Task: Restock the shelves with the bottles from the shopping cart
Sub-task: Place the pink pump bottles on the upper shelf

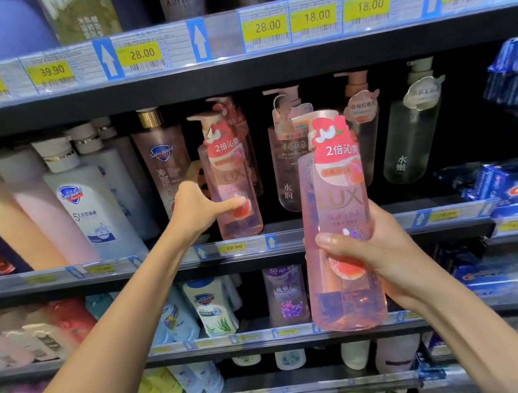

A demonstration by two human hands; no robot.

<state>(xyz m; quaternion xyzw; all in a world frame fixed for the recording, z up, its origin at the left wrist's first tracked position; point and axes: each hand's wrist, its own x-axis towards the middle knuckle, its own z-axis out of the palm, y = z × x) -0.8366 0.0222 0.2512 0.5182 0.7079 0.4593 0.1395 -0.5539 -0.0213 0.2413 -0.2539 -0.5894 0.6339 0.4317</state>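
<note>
My right hand grips a tall clear pink LUX pump bottle around its lower half and holds it upright in front of the shelves. My left hand reaches to the middle shelf and grips the side of a matching pink LUX bottle that stands near the shelf's front edge, thumb across its front. Another pink bottle stands behind that one.
White Safeguard bottles lean at the left of the middle shelf. Pale pump bottles and a clear one stand at the right. Blue toothpaste boxes fill the far right. More bottles fill the shelves below and above.
</note>
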